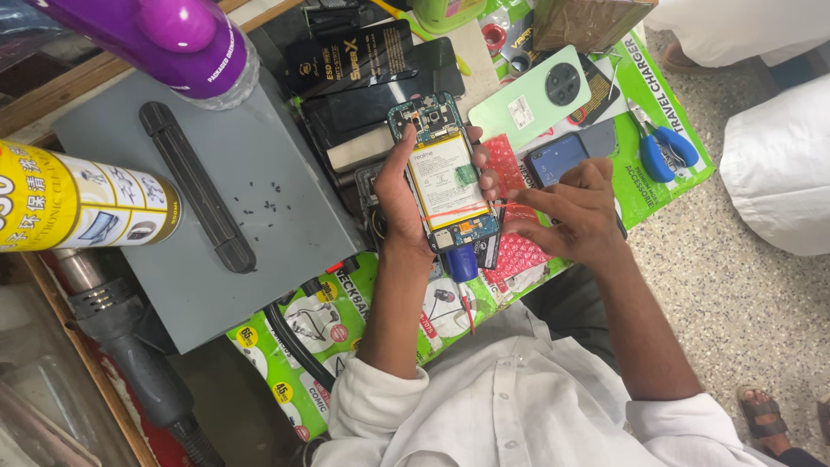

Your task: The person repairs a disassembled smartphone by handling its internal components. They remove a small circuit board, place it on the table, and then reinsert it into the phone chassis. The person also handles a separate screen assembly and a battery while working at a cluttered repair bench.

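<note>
Grey metal plate (285,173) sits well left of my left hand (402,199), which clasps the opened phone (443,173), while my right hand (575,212), empty, pinches at its edge and could tear the flex.

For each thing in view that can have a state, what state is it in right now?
Opened phone: back off, battery and boards exposed, held in the left hand.
Green back cover: detached, lying on the mat.
Second phone: screen lit, lying flat.
Right hand: fingers at the opened phone's edge, holding nothing.
Blue-handled cutters: lying unused.
</note>
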